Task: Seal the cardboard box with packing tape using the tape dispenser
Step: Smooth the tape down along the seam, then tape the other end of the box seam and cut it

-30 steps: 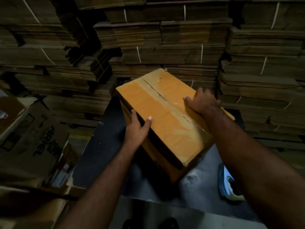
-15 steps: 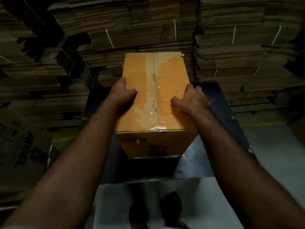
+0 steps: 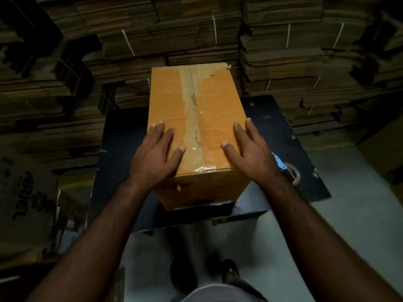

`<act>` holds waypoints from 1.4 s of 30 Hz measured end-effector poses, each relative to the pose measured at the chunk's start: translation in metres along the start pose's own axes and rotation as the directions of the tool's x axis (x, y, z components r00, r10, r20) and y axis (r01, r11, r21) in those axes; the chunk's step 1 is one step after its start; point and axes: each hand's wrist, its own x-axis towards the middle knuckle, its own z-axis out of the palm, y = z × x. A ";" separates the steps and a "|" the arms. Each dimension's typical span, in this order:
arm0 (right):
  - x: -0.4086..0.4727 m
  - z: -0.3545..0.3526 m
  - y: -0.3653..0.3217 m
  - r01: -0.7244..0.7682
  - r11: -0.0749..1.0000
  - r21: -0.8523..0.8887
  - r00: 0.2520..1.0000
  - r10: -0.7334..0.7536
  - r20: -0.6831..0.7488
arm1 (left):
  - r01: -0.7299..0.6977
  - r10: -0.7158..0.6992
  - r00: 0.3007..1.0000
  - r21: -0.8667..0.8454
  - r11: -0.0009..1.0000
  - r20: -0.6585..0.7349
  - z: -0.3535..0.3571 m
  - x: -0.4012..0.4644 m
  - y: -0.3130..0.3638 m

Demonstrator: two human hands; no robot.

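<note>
The orange-brown cardboard box (image 3: 196, 127), clear tape along its top seam, lies under the flat, straight-fingered left hand (image 3: 156, 156) and right hand (image 3: 250, 154).

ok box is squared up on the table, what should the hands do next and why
Probably send the right hand for the tape dispenser, which lies on the black table just beside that wrist. Both hands lie flat on the cardboard box, holding nothing, so the left hand can keep pressing the flaps.
</note>
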 end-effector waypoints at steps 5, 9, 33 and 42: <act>-0.002 0.005 0.008 0.015 1.000 0.001 0.998 -0.015 -0.063 | 0.003 -0.001 0.998 0.042 0.999 -0.058 0.009 -0.021 0.009; 0.017 0.002 0.010 0.075 0.997 -0.002 0.995 -0.075 -0.072 | 0.066 -0.062 0.994 0.038 0.997 -0.093 0.014 -0.007 0.010; 0.048 0.105 0.240 -0.471 0.864 0.176 0.882 0.467 0.067 | 0.010 0.055 0.965 0.246 0.969 -0.258 0.038 0.017 0.022; 0.043 0.042 0.213 -0.383 0.666 0.640 0.907 0.402 0.125 | 0.065 -0.007 0.980 0.283 0.957 -0.201 0.032 0.015 0.030</act>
